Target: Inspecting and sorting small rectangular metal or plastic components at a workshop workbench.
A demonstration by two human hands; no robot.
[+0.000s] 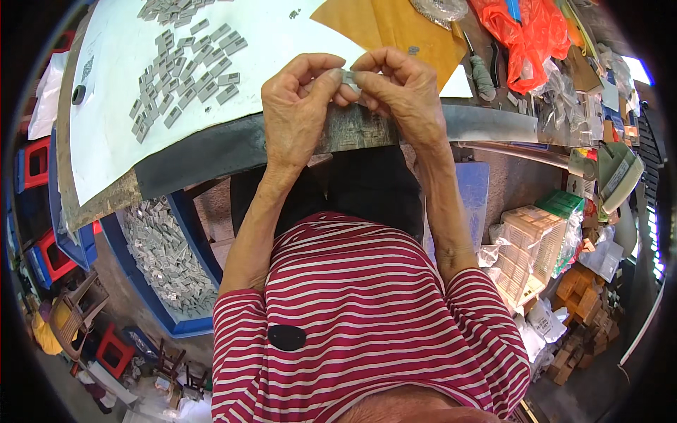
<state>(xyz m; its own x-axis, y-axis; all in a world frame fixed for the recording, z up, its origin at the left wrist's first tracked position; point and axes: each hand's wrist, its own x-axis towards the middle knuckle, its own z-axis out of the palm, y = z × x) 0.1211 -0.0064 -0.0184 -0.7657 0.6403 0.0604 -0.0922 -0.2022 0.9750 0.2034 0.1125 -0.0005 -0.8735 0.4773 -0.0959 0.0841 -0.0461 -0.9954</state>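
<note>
Above the front edge of the workbench, both hands come together around one small grey rectangular piece (348,76). My left hand (300,106) pinches its left end between thumb and fingers. The right end is gripped by my right hand (405,92), thumb and forefinger closed on it. Most of the piece is hidden by the fingertips. Several similar grey rectangular pieces (204,67) lie spread on the white sheet (106,151) to the left of my hands, with a denser heap (169,8) of them farther back.
Right of my hands lie brown paper (395,35), a tool with a wrapped handle (482,77) and a red plastic bag (522,46). A small black ring (79,94) sits at the far left. Below the bench, a blue crate (144,282) holds many grey pieces; a cream plastic basket (525,250) stands right.
</note>
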